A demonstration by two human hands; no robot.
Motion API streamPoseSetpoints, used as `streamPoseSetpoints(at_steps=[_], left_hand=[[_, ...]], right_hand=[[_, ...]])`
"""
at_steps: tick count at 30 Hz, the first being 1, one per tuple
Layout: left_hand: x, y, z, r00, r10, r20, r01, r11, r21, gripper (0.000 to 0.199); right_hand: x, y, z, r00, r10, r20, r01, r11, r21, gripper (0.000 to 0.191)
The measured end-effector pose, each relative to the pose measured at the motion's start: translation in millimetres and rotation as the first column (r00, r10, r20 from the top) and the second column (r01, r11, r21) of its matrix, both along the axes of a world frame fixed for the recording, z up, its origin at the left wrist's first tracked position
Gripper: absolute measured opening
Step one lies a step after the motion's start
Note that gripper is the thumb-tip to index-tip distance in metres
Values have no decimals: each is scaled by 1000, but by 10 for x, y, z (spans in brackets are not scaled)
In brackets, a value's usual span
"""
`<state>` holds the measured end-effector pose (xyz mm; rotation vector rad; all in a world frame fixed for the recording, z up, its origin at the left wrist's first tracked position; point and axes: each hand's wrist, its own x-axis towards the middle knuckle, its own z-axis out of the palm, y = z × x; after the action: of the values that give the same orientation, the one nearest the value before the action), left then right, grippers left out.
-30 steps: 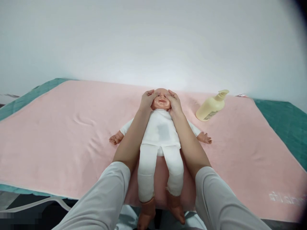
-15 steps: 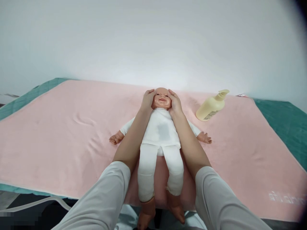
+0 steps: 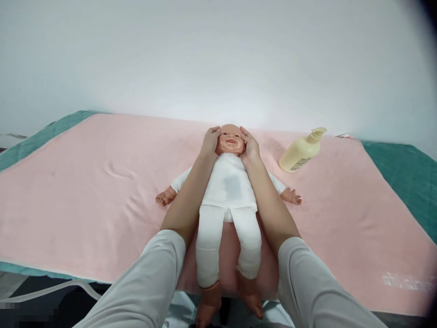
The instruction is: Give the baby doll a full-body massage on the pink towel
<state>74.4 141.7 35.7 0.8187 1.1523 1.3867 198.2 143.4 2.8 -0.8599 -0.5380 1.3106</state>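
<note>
Gently curved, the fingers of the right hand (image 3: pixel 209 143) and left hand (image 3: pixel 251 148) hold a doll's head between them, one palm against each side, equally near. The doll (image 3: pixel 228 187), dressed in white, lies face up on a pink cloth (image 3: pixel 82 196), its long axis running from the head, farthest away, to bare feet near the person. A yellow pump bottle (image 3: pixel 300 154) sits apart, nearer the left hand.
</note>
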Motion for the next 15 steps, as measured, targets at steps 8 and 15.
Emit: streamPoseSetpoints(at_steps=[8, 15], left_hand=[[2, -123, 13, 997, -83, 5, 82, 991, 104, 23], [-16, -82, -41, 999, -22, -29, 24, 997, 70, 38]], right_hand=[[-44, -115, 72, 998, 8, 55, -11, 998, 58, 36], [-69, -197, 151, 996, -3, 92, 1, 1000, 20, 40]])
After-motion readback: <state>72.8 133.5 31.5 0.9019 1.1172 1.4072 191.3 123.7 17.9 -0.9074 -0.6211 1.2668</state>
